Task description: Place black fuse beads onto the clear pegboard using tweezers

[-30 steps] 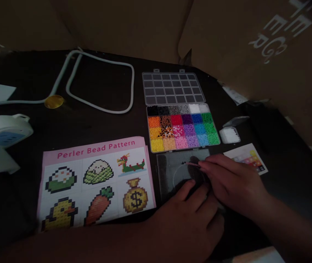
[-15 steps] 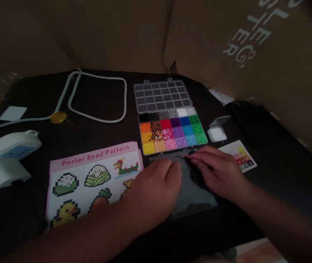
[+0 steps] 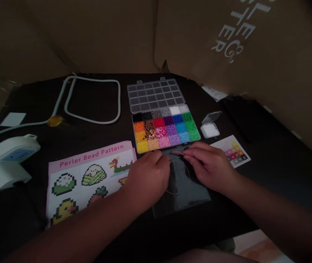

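Cardboard walls (image 3: 90, 36), one printed with white lettering (image 3: 232, 51), enclose a dark surface (image 3: 92, 134) under dim light. At centre lies a bead case (image 3: 169, 147), its transparent lid (image 3: 156, 95) swung back flat behind it. Beads fill the case in four rows of six compartments: black, greys and white at the back; orange, brown, red, purple, blue and green in the second row; yellow, peach, pink, lilac, light blue and green nearest the viewer. Directly in front of the case is a clear square board (image 3: 183, 197) marked with a faint circle.

Fingers of the right hand (image 3: 210, 164) are closed on slim pink tweezers (image 3: 178, 152), which point leftward over the board's far edge; whether their tips hold a bead is too small to tell. Fingers of the left hand (image 3: 150, 179) are curled inward over the board's left part; whether they grip anything cannot be told.

At left, a pink-bordered sheet (image 3: 75, 166) titled "Perler Bead Pattern" lies partly beneath the view of the left forearm (image 3: 90, 223). Right of the case stand a small box (image 3: 206, 136) of white contents, lid raised, and, nearer, a colour card (image 3: 221, 149). Farther left are a looped pale cable (image 3: 119, 102), a yellow disc (image 3: 55, 121), a white paper (image 3: 13, 119) and a power strip (image 3: 10, 149).
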